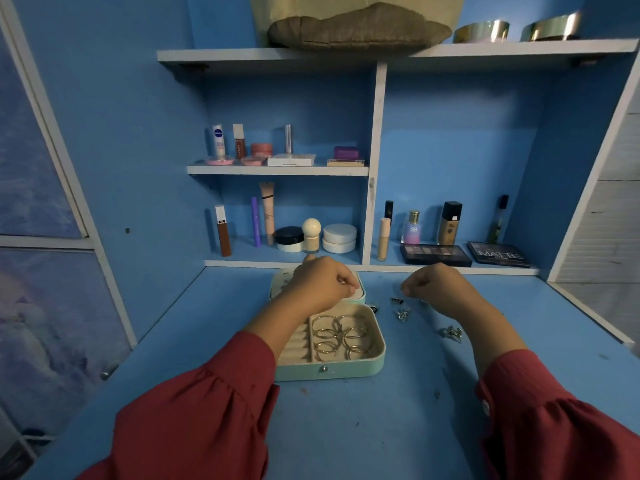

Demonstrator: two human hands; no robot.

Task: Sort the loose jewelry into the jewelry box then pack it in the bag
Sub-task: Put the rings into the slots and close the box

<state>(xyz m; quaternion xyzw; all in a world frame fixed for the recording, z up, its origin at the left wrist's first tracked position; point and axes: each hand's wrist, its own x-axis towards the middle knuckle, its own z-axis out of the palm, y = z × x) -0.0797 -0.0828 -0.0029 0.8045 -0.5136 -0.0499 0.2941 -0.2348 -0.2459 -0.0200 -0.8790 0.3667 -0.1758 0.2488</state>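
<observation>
The mint-green jewelry box [346, 370] lies open on the blue desk, and several gold hoop earrings [341, 336] sit in its right compartment. Its ring-roll section [294, 344] is partly hidden by my left forearm. My left hand [320, 284] hovers over the raised lid [277, 284] with its fingers curled and fingertips pinched together. My right hand [433, 287] is curled the same way just above the loose silver pieces [401, 313], right of the box. Whatever either hand pinches is too small to make out. A beige bag [356, 26] sits on the top shelf.
More loose silver jewelry [452, 332] lies further right on the desk [346, 427]. Cosmetics bottles, jars and two eyeshadow palettes [436, 254] fill the shelves behind the box. Two metal bowls [485, 31] stand on the top shelf beside the bag.
</observation>
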